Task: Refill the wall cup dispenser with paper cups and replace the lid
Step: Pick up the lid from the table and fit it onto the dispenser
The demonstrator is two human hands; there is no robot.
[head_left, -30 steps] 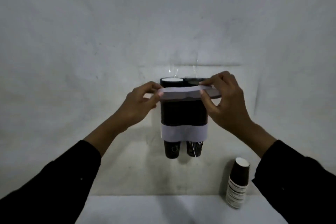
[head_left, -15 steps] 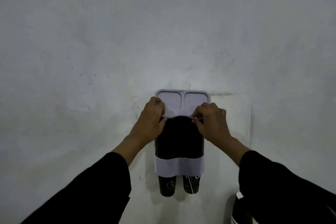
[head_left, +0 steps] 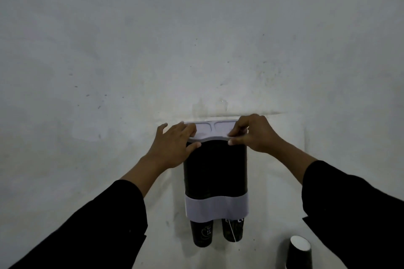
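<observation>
A dark two-tube cup dispenser [head_left: 215, 168] with a pale grey band hangs on the white wall. Two dark paper cups [head_left: 201, 233] stick out of its bottom. The pale grey lid [head_left: 213, 131] lies flat across the dispenser's top. My left hand [head_left: 175, 146] pinches the lid's left end, thumb under the front edge and fingers on top. My right hand [head_left: 253, 133] grips the lid's right end the same way. The tube openings are hidden under the lid.
A stack of dark paper cups [head_left: 299, 253] with a white inside stands at the lower right, below the dispenser. The plain white wall [head_left: 196, 39] fills the rest of the view. My black sleeves cover the lower corners.
The lid has gone from tilted up against the wall to lying flat on the dispenser's top. Both hands shifted to its ends. The view has dropped a little, showing the cup stack again.
</observation>
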